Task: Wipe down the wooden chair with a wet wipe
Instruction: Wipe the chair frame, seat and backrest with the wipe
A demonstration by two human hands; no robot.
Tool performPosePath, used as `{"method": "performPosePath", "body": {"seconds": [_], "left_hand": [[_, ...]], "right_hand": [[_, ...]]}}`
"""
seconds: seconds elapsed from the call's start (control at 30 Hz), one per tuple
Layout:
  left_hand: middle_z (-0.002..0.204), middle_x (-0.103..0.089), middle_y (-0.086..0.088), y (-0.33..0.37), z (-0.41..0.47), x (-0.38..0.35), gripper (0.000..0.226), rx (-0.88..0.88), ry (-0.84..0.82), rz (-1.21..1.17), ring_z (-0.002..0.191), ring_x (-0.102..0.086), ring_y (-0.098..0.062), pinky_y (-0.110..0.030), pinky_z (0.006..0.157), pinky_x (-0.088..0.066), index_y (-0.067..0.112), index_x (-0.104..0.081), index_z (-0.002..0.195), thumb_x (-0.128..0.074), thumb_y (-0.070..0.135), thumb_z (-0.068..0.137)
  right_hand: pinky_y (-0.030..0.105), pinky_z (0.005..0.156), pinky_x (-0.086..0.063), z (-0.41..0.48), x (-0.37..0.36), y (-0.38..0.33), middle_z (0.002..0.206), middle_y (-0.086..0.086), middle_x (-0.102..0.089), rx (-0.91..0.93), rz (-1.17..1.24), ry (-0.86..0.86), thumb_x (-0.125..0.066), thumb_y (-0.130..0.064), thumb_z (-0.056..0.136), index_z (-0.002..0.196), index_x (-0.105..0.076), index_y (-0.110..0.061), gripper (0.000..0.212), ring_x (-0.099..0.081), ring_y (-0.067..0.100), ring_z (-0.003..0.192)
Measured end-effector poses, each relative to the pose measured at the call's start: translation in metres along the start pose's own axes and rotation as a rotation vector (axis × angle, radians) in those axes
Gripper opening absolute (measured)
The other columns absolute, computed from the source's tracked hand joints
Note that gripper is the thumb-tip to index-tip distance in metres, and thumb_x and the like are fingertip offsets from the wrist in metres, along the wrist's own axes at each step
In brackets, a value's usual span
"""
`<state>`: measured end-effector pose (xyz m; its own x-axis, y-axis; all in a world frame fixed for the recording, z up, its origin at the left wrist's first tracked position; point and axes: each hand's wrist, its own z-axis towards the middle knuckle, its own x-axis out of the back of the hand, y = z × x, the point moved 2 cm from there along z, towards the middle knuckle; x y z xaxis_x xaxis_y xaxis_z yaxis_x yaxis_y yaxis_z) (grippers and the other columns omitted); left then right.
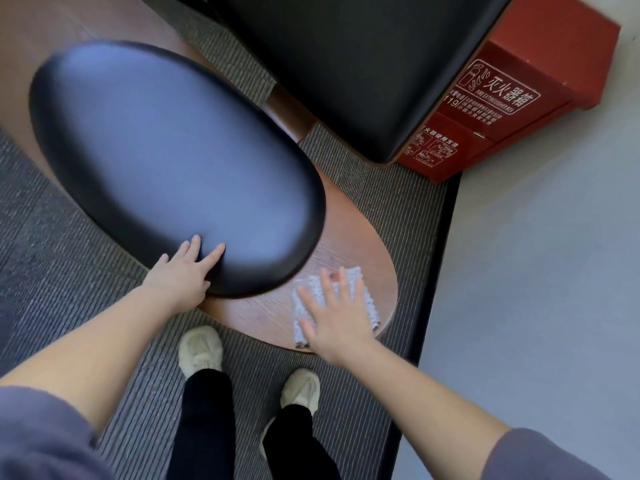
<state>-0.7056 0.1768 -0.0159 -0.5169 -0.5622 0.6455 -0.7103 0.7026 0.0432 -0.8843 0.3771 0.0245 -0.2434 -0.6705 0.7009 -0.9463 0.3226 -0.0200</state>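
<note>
I am seeing the left hand [183,271] resting on the near edge of the black cushion [173,161], its fingers lying straight across the padding and gripping nothing. The right hand [337,318] is pressing flat, fingers spread, on the wet wipe [311,289] – the wipe is lying on the near right end of the wooden chair [346,237], close to its rounded edge.

The cushion is covering most of the wood from where I am looking, leaving only a curved brown band bare around it. A second black padded seat [363,64] is standing just beyond, and a red fire extinguisher box [502,109] is sitting right behind that, against a pale grey surface [536,271] – wall or floor, I cannot tell. Striped grey carpet [381,188] is running under everything, and two pale shoes [201,348] are standing on it just beside the chair's near edge.
</note>
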Motion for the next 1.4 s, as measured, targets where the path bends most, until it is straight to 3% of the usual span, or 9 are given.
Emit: {"method": "performPosePath", "body": {"seconds": [0.13, 0.3, 0.53, 0.73, 0.9, 1.03, 1.17, 1.3, 1.4], "left_hand": [[0.163, 0.014, -0.004, -0.026, -0.003, -0.003, 0.074, -0.102, 0.034, 0.042, 0.150, 0.007, -0.019, -0.045, 0.119, -0.013, 0.035, 0.013, 0.152, -0.034, 0.015, 0.098], [0.162, 0.014, -0.003, -0.070, 0.002, -0.010, 0.075, -0.192, 0.136, 0.093, 0.150, 0.007, -0.022, -0.046, 0.119, -0.012, 0.034, 0.008, 0.154, -0.034, 0.014, 0.095], [0.163, 0.012, -0.007, -0.121, 0.020, 0.002, 0.079, -0.266, 0.207, 0.105, 0.150, 0.007, -0.026, -0.049, 0.118, -0.010, 0.034, 0.001, 0.154, -0.041, 0.012, 0.091], [0.163, 0.007, -0.007, -0.153, 0.030, 0.009, 0.075, -0.270, 0.262, 0.064, 0.151, 0.004, -0.026, -0.050, 0.118, -0.012, 0.030, -0.006, 0.155, -0.041, 0.013, 0.091], [0.163, -0.002, -0.012, -0.178, 0.038, 0.021, 0.072, -0.214, 0.300, 0.058, 0.150, -0.004, -0.032, -0.052, 0.116, -0.017, 0.023, -0.018, 0.155, -0.049, 0.018, 0.090], [0.162, -0.005, -0.018, -0.197, 0.056, 0.031, 0.073, -0.177, 0.339, 0.111, 0.148, -0.007, -0.038, -0.054, 0.114, -0.020, 0.020, -0.020, 0.155, -0.055, 0.032, 0.092], [0.161, 0.001, -0.022, -0.211, 0.074, 0.036, 0.086, -0.119, 0.362, 0.156, 0.148, -0.003, -0.042, -0.057, 0.113, -0.019, 0.020, -0.013, 0.155, -0.053, 0.057, 0.088], [0.160, -0.008, -0.023, -0.210, 0.079, 0.028, 0.092, -0.124, 0.436, 0.170, 0.146, -0.012, -0.043, -0.061, 0.108, -0.022, 0.018, -0.023, 0.153, -0.065, 0.055, 0.080], [0.158, -0.017, -0.025, -0.208, 0.080, 0.022, 0.096, -0.137, 0.497, 0.137, 0.143, -0.020, -0.045, -0.065, 0.105, -0.024, 0.014, -0.034, 0.150, -0.077, 0.048, 0.071]], "right_hand": [[0.057, 0.117, 0.009, 0.014, -0.020, -0.068, 0.164, 0.011, 0.004, 0.253, -0.003, 0.050, -0.031, -0.045, 0.101, 0.156, -0.008, -0.029, 0.062, 0.009, 0.040, 0.148], [0.044, 0.113, -0.031, 0.038, -0.031, -0.098, 0.153, 0.013, -0.037, 0.382, -0.151, 0.156, -0.035, -0.025, 0.085, 0.146, -0.044, -0.018, 0.062, -0.037, 0.032, 0.141], [0.045, 0.118, -0.007, 0.063, -0.027, -0.133, 0.160, 0.011, -0.018, 0.524, -0.314, 0.192, -0.038, -0.018, 0.078, 0.152, -0.028, -0.014, 0.075, -0.021, 0.028, 0.148], [0.046, 0.114, -0.032, 0.072, -0.004, -0.165, 0.151, 0.015, -0.041, 0.557, -0.053, 0.287, -0.030, -0.012, 0.076, 0.144, -0.043, -0.011, 0.069, -0.038, 0.031, 0.140], [0.054, 0.118, -0.016, 0.086, 0.055, -0.149, 0.156, 0.017, -0.030, 0.294, 0.256, 0.502, -0.034, -0.015, 0.085, 0.150, -0.034, -0.010, 0.065, -0.025, 0.035, 0.145], [0.067, 0.110, -0.022, 0.122, 0.046, -0.136, 0.160, 0.011, -0.022, 0.027, 0.115, 0.328, -0.030, -0.042, 0.095, 0.152, -0.031, -0.022, 0.060, -0.019, 0.036, 0.147], [0.069, 0.112, -0.008, 0.156, 0.033, -0.172, 0.163, 0.009, -0.014, 0.070, 0.102, 0.280, -0.030, -0.050, 0.094, 0.153, -0.025, -0.024, 0.065, -0.008, 0.037, 0.149], [0.064, 0.115, 0.002, 0.204, 0.063, -0.212, 0.164, 0.007, -0.005, 0.086, 0.137, 0.344, -0.024, -0.050, 0.096, 0.155, -0.017, -0.027, 0.064, 0.000, 0.034, 0.150], [0.063, 0.116, -0.006, 0.205, 0.057, -0.201, 0.164, 0.007, -0.010, 0.033, 0.160, 0.341, -0.024, -0.050, 0.095, 0.154, -0.021, -0.027, 0.063, -0.006, 0.033, 0.150]]}}
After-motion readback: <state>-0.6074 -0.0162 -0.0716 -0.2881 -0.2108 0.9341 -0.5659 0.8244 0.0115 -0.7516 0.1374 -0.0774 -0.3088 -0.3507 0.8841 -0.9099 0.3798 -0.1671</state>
